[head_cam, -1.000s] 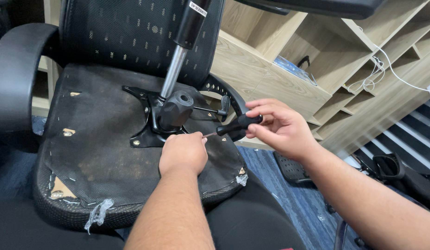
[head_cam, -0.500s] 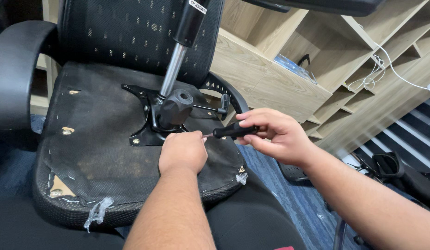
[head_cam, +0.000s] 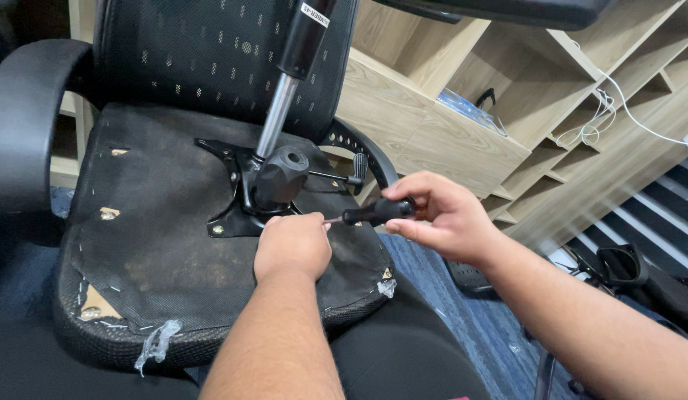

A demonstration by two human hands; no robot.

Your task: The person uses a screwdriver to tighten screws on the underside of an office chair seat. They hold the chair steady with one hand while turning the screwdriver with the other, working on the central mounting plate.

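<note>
Black-handled screwdriver lies horizontal, tip pointing left toward black metal seat plate; right hand fingers pinch its handle, curled left hand steadies the tip.

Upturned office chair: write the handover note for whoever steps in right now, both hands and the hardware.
Right hand: grip closed on the black-handled screwdriver, shaft lying level, tip pointing left.
Left hand: closed in a fist at the tip, resting on the worn black fabric underside of the seat; what it pinches is hidden.
Black metal mechanism plate sits on the seat, chrome gas cylinder standing in it.
Done: one screw shows at the plate's near-left corner.
Left: the fastener under the left hand; its state is hidden.
</note>
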